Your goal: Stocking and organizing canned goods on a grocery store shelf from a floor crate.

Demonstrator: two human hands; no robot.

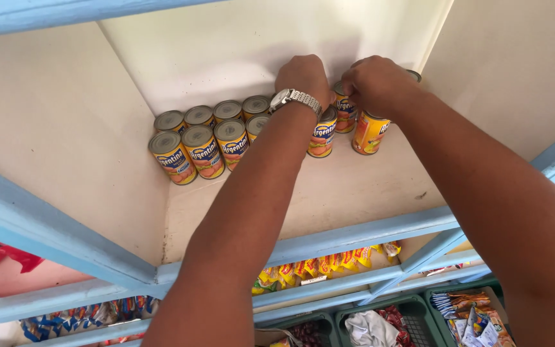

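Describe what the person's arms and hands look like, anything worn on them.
Both forearms are bare, with no sleeves in view. The left hand has a silver metal wristwatch with a link band at the wrist. The right hand shows no watch, glove or ring that I can see.
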